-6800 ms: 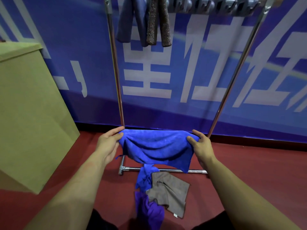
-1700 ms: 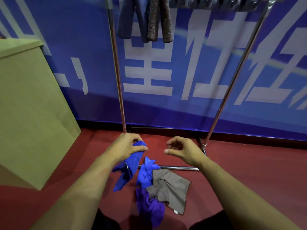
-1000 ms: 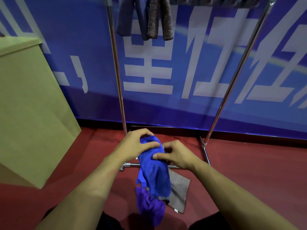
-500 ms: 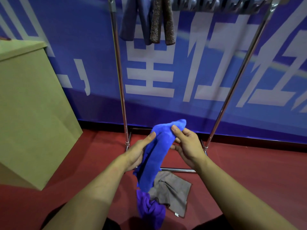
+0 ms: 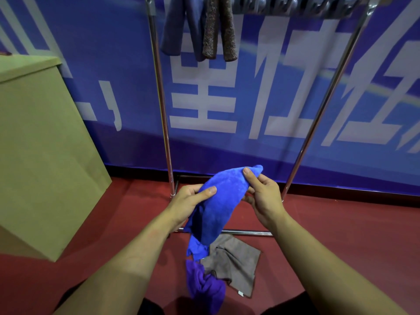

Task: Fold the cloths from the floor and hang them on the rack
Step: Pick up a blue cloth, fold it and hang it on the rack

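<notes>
Both hands are holding the blue cloth [image 5: 219, 202] up off the floor, near the rack [image 5: 161, 105]: left hand [image 5: 189, 201] pinching its left edge with the thumb on top, right hand [image 5: 261, 195] pinching the upper end. Brown cloth [image 5: 236, 261] and purple cloth [image 5: 204, 286] are lying on the red floor [image 5: 341, 235] below. Two cloths, slate-blue [image 5: 181, 28] and brown [image 5: 219, 30], are hanging on the rack's top rail. Cardboard box [image 5: 38, 151] is standing at left.

Two hands [image 5: 188, 201] [image 5: 263, 196] are seen. Three cloths are counted below: one blue [image 5: 218, 208], one purple [image 5: 204, 285], one brown [image 5: 236, 258]. Two more cloths are hung on one rack [image 5: 159, 87]: one grey-blue [image 5: 181, 26], one brown [image 5: 219, 28].
</notes>
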Action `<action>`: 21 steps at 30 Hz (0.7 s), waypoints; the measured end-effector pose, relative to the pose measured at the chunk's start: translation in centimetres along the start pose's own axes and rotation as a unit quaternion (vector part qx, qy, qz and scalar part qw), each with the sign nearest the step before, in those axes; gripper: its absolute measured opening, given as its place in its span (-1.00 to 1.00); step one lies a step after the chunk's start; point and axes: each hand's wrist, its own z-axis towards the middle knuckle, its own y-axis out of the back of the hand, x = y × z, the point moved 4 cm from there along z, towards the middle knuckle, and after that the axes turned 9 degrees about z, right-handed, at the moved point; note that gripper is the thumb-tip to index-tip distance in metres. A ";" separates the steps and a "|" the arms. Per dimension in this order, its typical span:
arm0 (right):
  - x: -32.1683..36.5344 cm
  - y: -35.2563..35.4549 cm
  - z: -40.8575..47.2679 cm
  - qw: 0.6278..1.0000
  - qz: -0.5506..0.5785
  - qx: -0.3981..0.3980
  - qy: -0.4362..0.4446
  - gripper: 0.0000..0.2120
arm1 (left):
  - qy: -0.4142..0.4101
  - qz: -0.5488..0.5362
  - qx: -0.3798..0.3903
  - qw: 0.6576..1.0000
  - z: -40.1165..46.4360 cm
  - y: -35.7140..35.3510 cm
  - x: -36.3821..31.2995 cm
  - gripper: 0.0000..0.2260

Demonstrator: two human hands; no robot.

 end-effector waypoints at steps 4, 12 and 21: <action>-0.1 0.4 0.1 0.999 -0.033 -0.017 -0.002 -0.69 | -0.004 -0.004 -0.007 1.000 0.1 0.3 0.1 -0.70; -0.1 0.5 -0.1 0.996 -0.082 -0.041 -0.018 -0.71 | -0.013 -0.043 -0.013 0.999 0.1 0.2 -0.6 -0.75; -0.4 0.1 -0.4 0.990 -0.133 -0.003 -0.047 -0.66 | -0.017 -0.178 -0.046 0.983 0.0 0.3 -2.2 -0.65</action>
